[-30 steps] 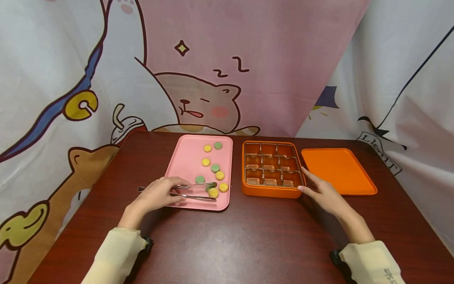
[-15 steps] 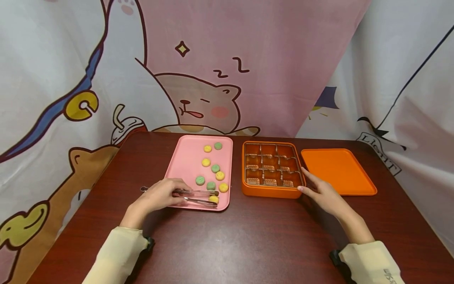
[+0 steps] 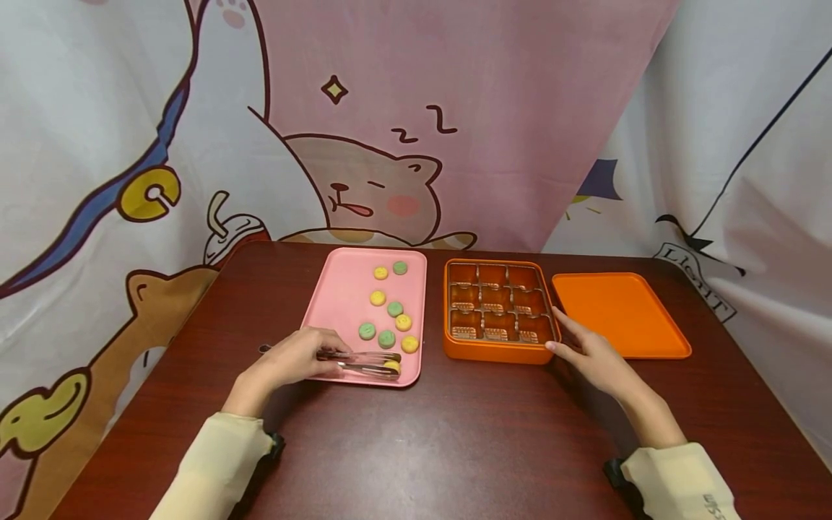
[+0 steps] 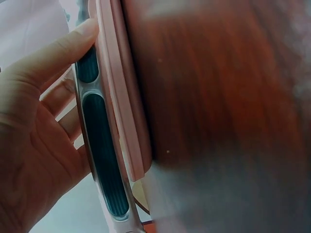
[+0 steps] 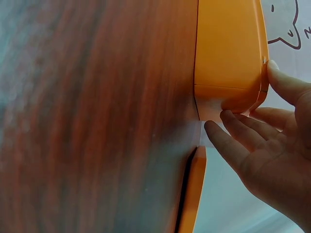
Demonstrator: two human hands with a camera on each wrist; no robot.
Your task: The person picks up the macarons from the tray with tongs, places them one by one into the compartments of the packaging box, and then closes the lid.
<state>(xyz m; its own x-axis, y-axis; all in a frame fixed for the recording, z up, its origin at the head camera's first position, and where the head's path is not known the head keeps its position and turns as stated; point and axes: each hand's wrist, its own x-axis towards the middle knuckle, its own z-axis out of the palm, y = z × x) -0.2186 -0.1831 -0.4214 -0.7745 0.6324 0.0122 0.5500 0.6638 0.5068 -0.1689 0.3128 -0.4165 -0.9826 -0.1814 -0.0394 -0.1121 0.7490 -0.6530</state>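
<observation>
My left hand (image 3: 292, 357) grips a pair of metal tongs (image 3: 370, 370), palm down over the front of a pink tray (image 3: 331, 292). In the left wrist view the tongs (image 4: 104, 155) show dark ribbed grips, with the thumb along them. A small yellow round cookie (image 3: 392, 366) sits between the tong tips, partly covered by them. Several other yellow and green cookies (image 3: 386, 339) lie on the tray. My right hand (image 3: 594, 354) touches the right front corner of an orange box (image 3: 500, 352), thumb at its rim, fingers extended along its side (image 5: 228, 58).
Inside the box is a clear divided insert (image 3: 495, 298) with several compartments. A flat orange lid (image 3: 620, 314) lies right of the box, behind the right hand. Everything stands on a dark brown table (image 3: 416, 448), with a printed curtain (image 3: 507, 130) hanging behind it.
The tongs have shifted slightly toward the table's front and their arms have come closer together. The yellow cookie between them has moved frontward, and a green cookie is uncovered. The right hand stays put.
</observation>
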